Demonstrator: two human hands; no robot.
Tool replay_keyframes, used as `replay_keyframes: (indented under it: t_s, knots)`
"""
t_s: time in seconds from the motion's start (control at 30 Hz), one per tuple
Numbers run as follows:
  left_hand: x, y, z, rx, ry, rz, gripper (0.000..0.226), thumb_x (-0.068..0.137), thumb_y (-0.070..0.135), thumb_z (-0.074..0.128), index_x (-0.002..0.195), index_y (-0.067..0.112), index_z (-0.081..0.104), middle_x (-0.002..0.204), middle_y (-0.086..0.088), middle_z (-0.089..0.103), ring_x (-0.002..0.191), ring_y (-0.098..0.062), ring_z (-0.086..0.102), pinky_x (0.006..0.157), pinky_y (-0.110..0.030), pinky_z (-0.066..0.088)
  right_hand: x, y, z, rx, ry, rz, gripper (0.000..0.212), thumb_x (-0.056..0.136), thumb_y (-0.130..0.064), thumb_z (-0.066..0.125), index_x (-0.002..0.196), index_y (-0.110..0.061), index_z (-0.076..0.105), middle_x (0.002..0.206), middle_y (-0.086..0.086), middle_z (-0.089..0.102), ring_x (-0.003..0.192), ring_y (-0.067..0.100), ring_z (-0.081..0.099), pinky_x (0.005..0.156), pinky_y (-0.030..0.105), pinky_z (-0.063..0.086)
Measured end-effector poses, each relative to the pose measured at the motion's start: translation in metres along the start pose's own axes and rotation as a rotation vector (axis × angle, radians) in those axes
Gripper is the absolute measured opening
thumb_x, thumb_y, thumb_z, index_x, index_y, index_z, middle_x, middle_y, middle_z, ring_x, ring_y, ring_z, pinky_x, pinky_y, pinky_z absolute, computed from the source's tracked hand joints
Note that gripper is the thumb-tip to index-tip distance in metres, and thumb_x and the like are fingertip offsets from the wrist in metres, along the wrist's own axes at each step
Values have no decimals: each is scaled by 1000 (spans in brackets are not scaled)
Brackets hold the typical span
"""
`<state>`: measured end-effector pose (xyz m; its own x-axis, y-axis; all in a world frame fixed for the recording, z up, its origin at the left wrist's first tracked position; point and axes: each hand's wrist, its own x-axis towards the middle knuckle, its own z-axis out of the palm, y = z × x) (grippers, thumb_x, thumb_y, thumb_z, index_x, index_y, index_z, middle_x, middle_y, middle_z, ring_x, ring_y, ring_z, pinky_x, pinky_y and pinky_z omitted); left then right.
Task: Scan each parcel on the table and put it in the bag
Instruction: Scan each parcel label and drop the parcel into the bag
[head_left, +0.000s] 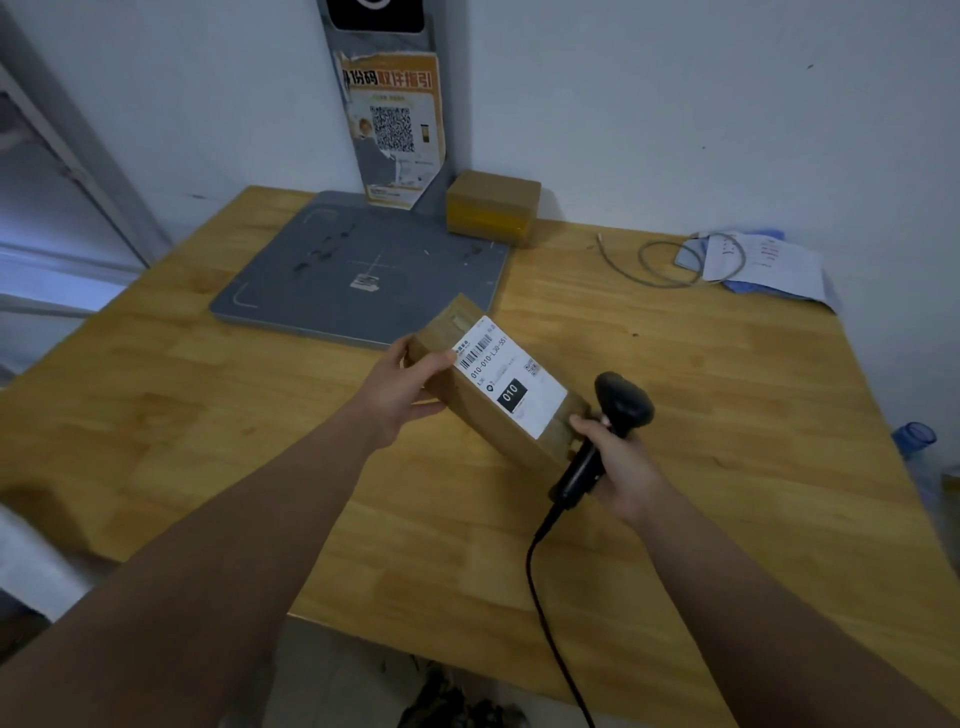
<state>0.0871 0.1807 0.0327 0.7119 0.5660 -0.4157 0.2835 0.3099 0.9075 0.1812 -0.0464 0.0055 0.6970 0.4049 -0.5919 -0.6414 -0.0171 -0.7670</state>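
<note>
Left hand (402, 387) gripped the parcel (498, 384) label-up, right hand (621, 467) clamped the scanner (605, 436); scanner head needed tilting onto the barcode (480, 349).

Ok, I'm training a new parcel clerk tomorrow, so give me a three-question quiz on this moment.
1. True or false: the left hand holds the labelled parcel with its label facing up.
2. What does the right hand grip? A) barcode scanner B) phone C) tape roll
3. Where does the other brown parcel sit?

Key:
1. True.
2. A, the black corded scanner.
3. At the far edge of the wooden table, by the wall, at the back corner of the grey pad.
</note>
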Motion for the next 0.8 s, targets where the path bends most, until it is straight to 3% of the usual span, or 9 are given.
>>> replay_keyframes:
  t_s: [0.17, 0.27, 0.3, 0.43, 0.53, 0.67, 0.8]
  knots:
    - [-1, 1, -16, 65, 107, 88, 61, 82, 24, 76, 134, 25, 43, 119, 2, 55, 108, -22, 61, 78, -33, 55, -15, -30, 20, -426, -6, -111, 28, 80, 5, 57, 107, 0, 61, 67, 8, 50, 62, 22, 49, 65, 36, 42]
    - [-2, -1, -25, 109, 102, 104, 66, 81, 23, 77, 138, 25, 44, 120, 2, 55, 110, -21, 60, 79, -32, 55, -31, -36, 35, -558, -120, -288, 4, 84, -4, 59, 81, -4, 57, 55, 8, 49, 50, 21, 46, 50, 29, 40]
    - [0, -3, -27, 125, 104, 113, 69, 79, 23, 78, 139, 25, 44, 120, 1, 55, 111, -20, 59, 82, -34, 55, -35, -34, 38, -619, -157, -345, 14, 86, -10, 62, 76, -3, 56, 53, 8, 51, 47, 21, 48, 48, 27, 41]
    - [1, -9, -34, 101, 123, 149, 69, 78, 23, 79, 139, 24, 46, 119, -1, 57, 112, -20, 59, 84, -32, 53, -42, -15, 46, -758, -188, -457, 18, 86, -23, 69, 86, -5, 63, 56, 2, 59, 43, 16, 57, 47, 28, 48]
    - [1, -10, -34, 101, 128, 176, 67, 80, 23, 78, 138, 23, 47, 113, 2, 57, 110, -20, 59, 83, -31, 51, -43, -4, 48, -772, -167, -476, 19, 86, -27, 70, 81, -10, 62, 55, -1, 58, 42, 16, 56, 47, 29, 48]
    - [4, -11, -36, 124, 126, 191, 66, 81, 22, 77, 139, 23, 45, 118, -1, 55, 111, -20, 57, 84, -30, 51, -46, -2, 54, -775, -149, -467, 21, 86, -27, 69, 72, -17, 57, 47, -9, 54, 39, 13, 53, 45, 25, 45]
    - [5, -12, -37, 152, 128, 196, 66, 82, 23, 75, 140, 25, 43, 127, -5, 52, 115, -21, 55, 81, -28, 52, -47, -5, 55, -803, -75, -450, 14, 85, -20, 65, 76, -16, 56, 48, -7, 54, 35, 7, 51, 40, 18, 41]
